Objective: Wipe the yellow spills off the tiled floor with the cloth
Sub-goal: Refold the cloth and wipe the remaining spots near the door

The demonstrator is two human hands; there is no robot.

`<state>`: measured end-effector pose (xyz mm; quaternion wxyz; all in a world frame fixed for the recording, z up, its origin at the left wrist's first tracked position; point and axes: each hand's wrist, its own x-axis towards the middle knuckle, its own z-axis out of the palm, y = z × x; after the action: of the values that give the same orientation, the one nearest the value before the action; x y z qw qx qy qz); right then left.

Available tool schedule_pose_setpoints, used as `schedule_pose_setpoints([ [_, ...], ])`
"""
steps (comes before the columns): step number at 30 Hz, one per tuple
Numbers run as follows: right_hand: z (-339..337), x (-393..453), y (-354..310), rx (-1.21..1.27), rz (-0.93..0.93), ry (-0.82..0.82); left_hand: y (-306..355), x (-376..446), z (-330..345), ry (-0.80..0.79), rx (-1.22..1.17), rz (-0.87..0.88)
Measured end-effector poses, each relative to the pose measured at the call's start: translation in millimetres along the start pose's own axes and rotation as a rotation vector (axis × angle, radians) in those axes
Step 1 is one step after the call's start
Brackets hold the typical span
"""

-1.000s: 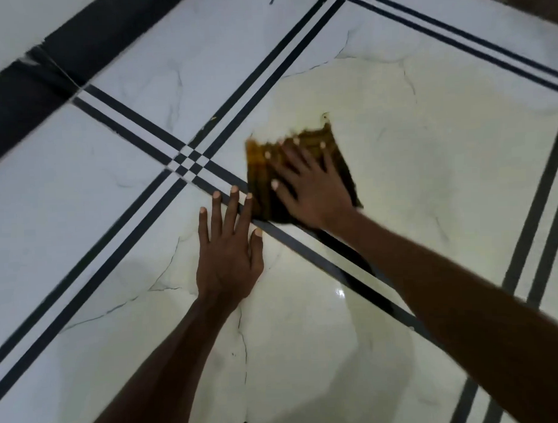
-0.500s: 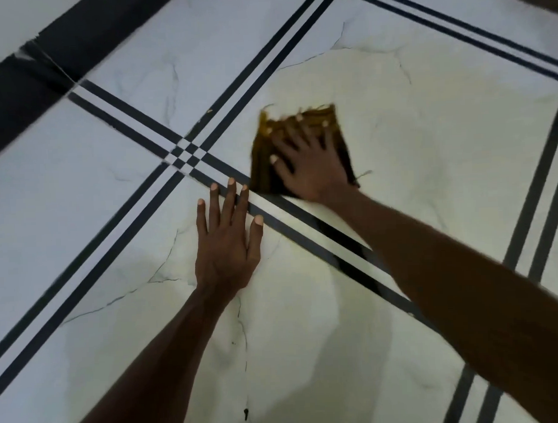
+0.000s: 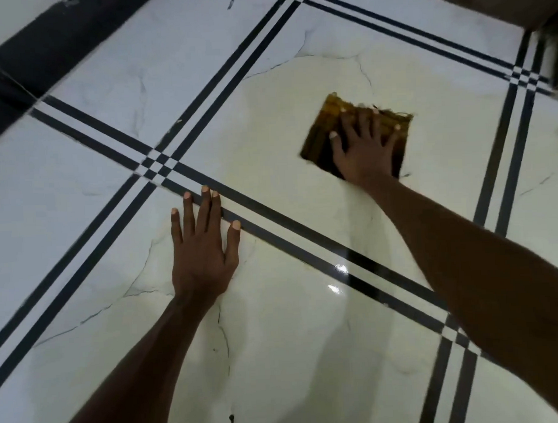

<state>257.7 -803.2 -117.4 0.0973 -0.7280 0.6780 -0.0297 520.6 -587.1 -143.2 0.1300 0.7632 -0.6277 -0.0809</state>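
A square brown-yellow cloth lies flat on the white tiled floor, on the far tile right of centre. My right hand presses down on the cloth with fingers spread, covering most of it. A faint yellowish film tints the tile around the cloth. My left hand rests flat on the near tile, fingers spread, fingertips touching the black stripe, holding nothing.
Double black stripes cross the floor between tiles. A black skirting band runs along the far left. A brown edge of something sits at the top right. A small dark speck lies on the near tile.
My right hand has slid the cloth away from the stripe crossing, further out and to the right across the far tile. My left hand has stayed planted.
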Motion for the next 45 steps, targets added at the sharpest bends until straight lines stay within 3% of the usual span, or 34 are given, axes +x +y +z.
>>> schedule_pose_setpoints([
  [4,25.1,-57.6,-93.6,-0.07,-0.433,-0.008,1.0,-0.4,-2.1,-0.001,-0.011,0.016],
  [7,34.2,-143.7,-71.6,-0.074,-0.674,-0.042,0.6,-1.2,-4.5,0.006,-0.006,0.031],
  [9,26.5,-166.8,-11.8,-0.081,-0.544,0.003,-0.2,-0.9,-4.3,-0.001,-0.004,0.026],
  [11,14.7,-180.7,40.3,-0.077,-0.239,0.034,0.1,0.2,-2.8,-0.001,0.015,0.02],
  [13,13.3,-211.7,37.2,-0.08,-0.082,0.003,0.9,0.1,-2.6,-0.011,0.023,0.018],
  [16,28.8,-257.7,-40.8,-0.014,-0.333,-0.056,0.7,-2.0,-4.1,-0.001,0.022,0.024],
  [19,43.3,-196.1,-96.7,0.025,-0.563,-0.031,-1.2,-0.8,-2.9,0.006,-0.004,0.041],
  [21,42.0,-120.6,-103.4,-0.001,-0.537,0.01,-3.4,0.1,-1.0,0.014,0.004,0.047],
  [24,33.8,-54.4,-55.8,-0.052,-0.317,0.012,-5.3,1.3,1.3,0.014,-0.004,0.054],
  [27,27.5,-78.0,-6.2,0.018,-0.053,0.075,-6.8,0.3,0.8,0.028,-0.028,0.057],
  [29,33.2,-132.1,-7.0,-0.004,0.036,0.101,-5.1,-1.8,-0.7,0.037,-0.04,0.057],
  [33,55.1,-221.0,-60.3,-0.001,-0.217,0.065,-1.7,-4.2,-5.6,0.06,-0.098,0.076],
  [38,52.9,-189.8,-78.6,0.077,-0.375,-0.011,8.4,-15.9,-13.9,0.092,-0.267,0.117],
  [41,28.8,-179.7,-78.5,0.429,-0.306,-0.13,40.0,-25.8,-14.4,0.005,-0.292,0.106],
  [43,7.8,-188.8,-73.0,0.801,-0.126,-0.148,63.6,-27.5,-9.7,-0.058,-0.3,0.099],
  [45,-12.8,-204.5,-59.0,0.987,0.03,-0.127,91.0,-30.5,-23.2,-0.095,-0.475,0.017],
])
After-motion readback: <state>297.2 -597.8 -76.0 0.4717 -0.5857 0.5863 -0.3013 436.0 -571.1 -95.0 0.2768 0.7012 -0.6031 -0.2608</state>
